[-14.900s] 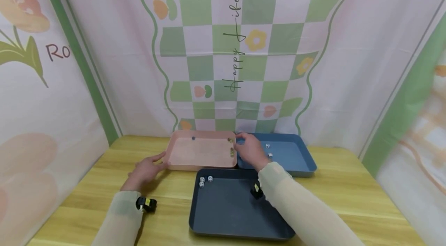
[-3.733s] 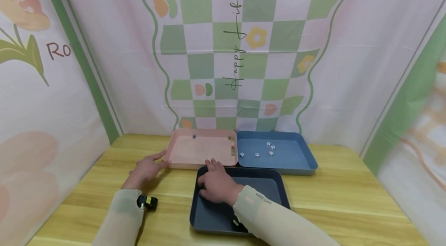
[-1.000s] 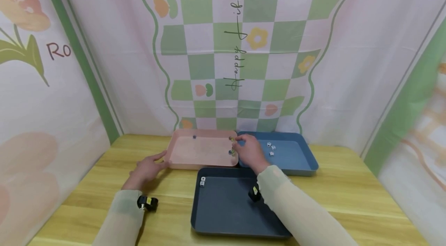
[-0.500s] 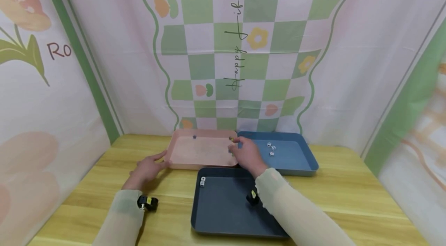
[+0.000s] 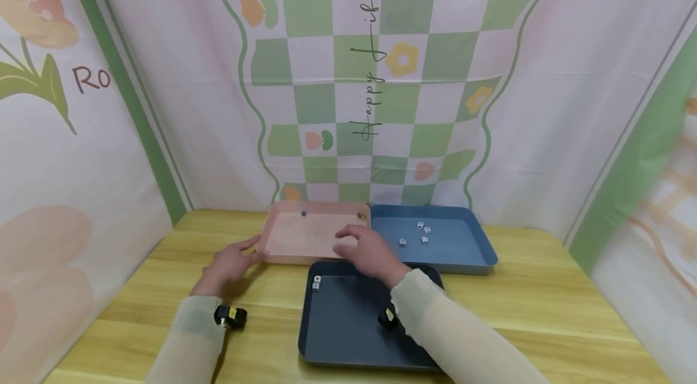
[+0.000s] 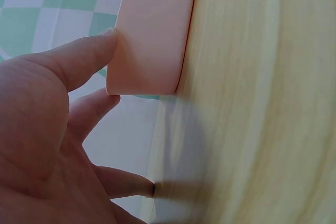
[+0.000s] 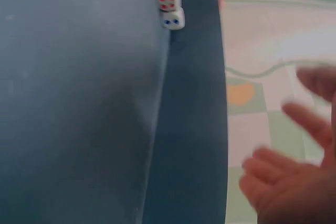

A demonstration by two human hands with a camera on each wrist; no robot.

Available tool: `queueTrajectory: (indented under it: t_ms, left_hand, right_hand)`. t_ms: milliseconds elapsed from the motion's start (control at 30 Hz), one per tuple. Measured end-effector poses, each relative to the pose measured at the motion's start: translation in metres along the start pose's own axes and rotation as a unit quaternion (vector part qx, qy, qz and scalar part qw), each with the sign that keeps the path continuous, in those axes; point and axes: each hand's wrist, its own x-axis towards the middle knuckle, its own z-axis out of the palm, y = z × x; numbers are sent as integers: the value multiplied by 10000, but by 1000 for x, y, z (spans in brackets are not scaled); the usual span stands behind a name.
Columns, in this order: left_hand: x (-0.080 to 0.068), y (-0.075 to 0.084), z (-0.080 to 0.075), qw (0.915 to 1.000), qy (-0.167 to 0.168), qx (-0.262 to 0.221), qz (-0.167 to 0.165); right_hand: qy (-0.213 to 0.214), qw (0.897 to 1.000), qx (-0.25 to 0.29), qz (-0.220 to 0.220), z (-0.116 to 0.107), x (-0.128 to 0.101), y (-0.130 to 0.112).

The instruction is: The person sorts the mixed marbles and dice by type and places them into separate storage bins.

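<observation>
Three white dice [image 5: 416,233] lie in the light-blue plastic tray [image 5: 479,248] at one o'clock, two dice [image 5: 316,283] remain in the dark tray [image 5: 348,335]; right hand [image 5: 367,251] empty, fingers loose, left hand [image 5: 229,263] flat against the pink tray [image 5: 283,233].

2 dice [image 5: 316,283] in near tray [image 5: 348,341], 2 trays behind [image 5: 288,248], 4 dice in right one [image 5: 463,251]

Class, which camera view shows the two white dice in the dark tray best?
The right wrist view: the dice sit close up against the dark tray wall, red and blue pips readable. The head view shows them as small specks; the left wrist view shows none.
</observation>
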Motion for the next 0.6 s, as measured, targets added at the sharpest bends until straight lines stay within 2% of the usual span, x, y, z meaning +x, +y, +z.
queueTrajectory:
  t_ms: [100,200,267,367,600]
  left_hand:
    - [0,0,0,10000,2,10,-15]
    - [0,0,0,10000,1,23,-11]
    - [0,0,0,10000,-6,23,-5]
    - [-1,0,0,10000,-13,14,-3]
    - [-1,2,-2,10000,-5,59,31]
  right_hand:
    - [-778,9937,-491,-636,8,-4,-4]
    - [-1352,9795,-1019,-1088,16,-7,-9]
    - [-1585,9694,-1326,-1328,21,-9,-12]
    - [-1799,9586,-1611,-1510,26,-10,-14]
    - [-1891,9452,-2227,-1454,34,-11,-13]
